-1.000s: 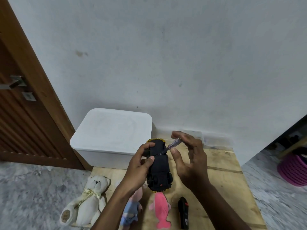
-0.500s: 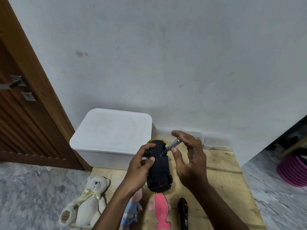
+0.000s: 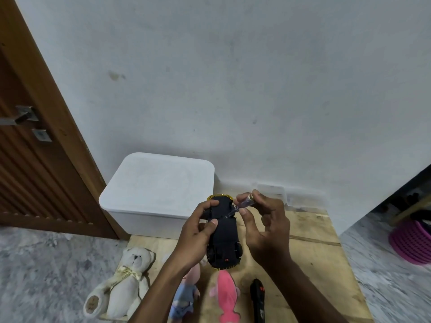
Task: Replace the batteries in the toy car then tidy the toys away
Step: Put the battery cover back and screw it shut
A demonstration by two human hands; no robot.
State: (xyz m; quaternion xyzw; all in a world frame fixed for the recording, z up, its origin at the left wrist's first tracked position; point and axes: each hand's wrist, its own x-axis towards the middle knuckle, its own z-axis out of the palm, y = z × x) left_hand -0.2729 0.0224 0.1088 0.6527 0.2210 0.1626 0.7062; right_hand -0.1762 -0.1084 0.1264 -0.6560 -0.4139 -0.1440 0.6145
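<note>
My left hand [image 3: 198,231] grips the black toy car [image 3: 224,238], held upside down above the wooden table [image 3: 310,250], its yellow edge pointing away from me. My right hand [image 3: 265,227] pinches a small screwdriver with a clear handle [image 3: 242,203] between thumb and fingers. Its tip touches the car's underside near the far end.
A closed white lidded box [image 3: 158,190] stands at the table's back left. A cream teddy bear [image 3: 126,283], a small blue-clad plush [image 3: 186,294], a pink plush [image 3: 226,294] and a black remote [image 3: 257,299] lie near the front edge. A clear small container [image 3: 272,190] sits by the wall. A pink basket [image 3: 412,241] is on the floor right.
Both hands and the car stay in nearly the same place. My right fingers have shifted slightly on the screwdriver handle.
</note>
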